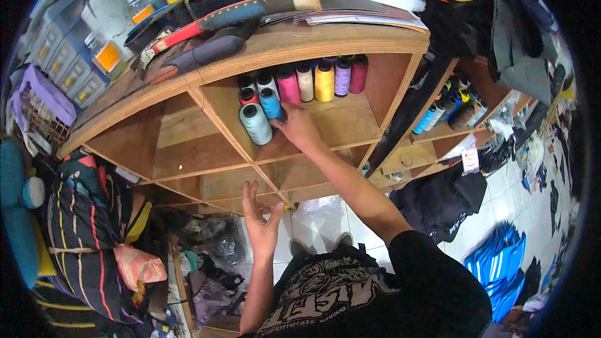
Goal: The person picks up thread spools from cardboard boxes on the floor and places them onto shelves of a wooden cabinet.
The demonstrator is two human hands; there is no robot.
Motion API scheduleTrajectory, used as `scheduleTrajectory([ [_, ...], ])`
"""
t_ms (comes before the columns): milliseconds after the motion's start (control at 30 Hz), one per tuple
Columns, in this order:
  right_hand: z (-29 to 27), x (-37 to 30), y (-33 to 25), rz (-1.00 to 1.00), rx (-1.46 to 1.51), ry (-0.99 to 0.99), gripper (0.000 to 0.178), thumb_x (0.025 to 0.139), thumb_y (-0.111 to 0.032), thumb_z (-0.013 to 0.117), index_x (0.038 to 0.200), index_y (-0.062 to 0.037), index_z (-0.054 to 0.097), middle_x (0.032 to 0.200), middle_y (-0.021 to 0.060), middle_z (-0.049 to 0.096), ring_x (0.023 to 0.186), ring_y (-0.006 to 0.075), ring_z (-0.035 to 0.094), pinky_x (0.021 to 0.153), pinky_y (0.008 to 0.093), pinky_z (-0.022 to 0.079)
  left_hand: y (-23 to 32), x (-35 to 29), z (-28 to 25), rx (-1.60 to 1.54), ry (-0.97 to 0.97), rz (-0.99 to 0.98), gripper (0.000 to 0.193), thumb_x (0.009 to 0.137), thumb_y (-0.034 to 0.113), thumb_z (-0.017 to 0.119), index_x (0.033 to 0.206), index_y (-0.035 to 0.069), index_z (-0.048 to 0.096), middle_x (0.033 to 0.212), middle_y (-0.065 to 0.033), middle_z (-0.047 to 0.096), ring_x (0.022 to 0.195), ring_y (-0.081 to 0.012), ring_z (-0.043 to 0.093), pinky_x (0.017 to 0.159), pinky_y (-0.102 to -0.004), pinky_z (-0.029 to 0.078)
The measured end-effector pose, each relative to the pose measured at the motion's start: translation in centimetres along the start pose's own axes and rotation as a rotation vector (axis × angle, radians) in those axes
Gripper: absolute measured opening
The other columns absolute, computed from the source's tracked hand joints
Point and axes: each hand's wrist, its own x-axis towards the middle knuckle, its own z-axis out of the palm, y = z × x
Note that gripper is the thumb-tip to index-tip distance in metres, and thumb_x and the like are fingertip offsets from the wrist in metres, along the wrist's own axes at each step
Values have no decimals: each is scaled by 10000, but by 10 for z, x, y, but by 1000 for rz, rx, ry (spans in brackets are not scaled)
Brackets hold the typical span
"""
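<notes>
My right hand [297, 126] reaches into the upper compartment of a wooden shelf [325, 126]. Its fingers close against the right side of a blue spool of thread [270, 104], partly hiding it. In front of that stands a pale aqua spool [255, 126], close to my thumb, with a red spool [248, 96] behind. Along the back are pink [288, 87], cream [305, 84], yellow [324, 84], lilac [342, 79] and dark red [359, 76] spools. Below the shelf's front, my left hand [261, 222] hangs open with fingers spread, holding nothing.
A red-and-blue handled tool [231, 19] and a dark grey tool [203, 57] lie on the shelf top. More spools [429, 117] fill a unit at right. Striped cloth bundles [81, 238] crowd the left. Black cloth [441, 203] and blue packs [498, 266] lie on the floor.
</notes>
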Motion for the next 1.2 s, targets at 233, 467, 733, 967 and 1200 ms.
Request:
scheduleTrajectory([
  [233,-10,-33,11,-43,98,164,346,768,-115,705,1078,-5,594,932,155,659,806,264,663,719,343,529,-23,4,-1,-8,-140,28,533,797,-25,640,1291,-12,441,1257,-142,516,1093,-181,537,825,-280,467],
  [467,-61,-220,37,483,776,173,175,885,-71,588,1025,28,625,891,93,672,804,152,661,714,278,541,-45,-22,37,159,-758,-301,90,844,44,634,890,-34,630,805,-63,645,707,-128,631,694,-261,509],
  [733,-62,-513,80,1201,400,662,219,798,-150,646,983,-34,666,859,137,690,800,211,674,740,327,519,-73,-112,121,135,-1341,-328,150,904,104,572,907,-40,613,675,-55,596,640,-117,587,634,-255,475],
  [967,-14,-769,139,1584,7,1066,282,756,-218,645,956,-21,650,793,173,658,764,344,638,711,405,504,-109,-273,207,376,-1758,-405,167,898,116,591,990,-21,608,790,-48,614,691,-100,598,643,-221,473],
  [1200,-9,-912,244,1757,-180,1068,505,699,-208,716,1113,-25,492,1046,217,587,994,382,565,842,440,473,-194,-410,219,529,-1952,-650,209,885,70,587,1081,2,574,816,-45,601,748,-107,603,691,-245,479],
])
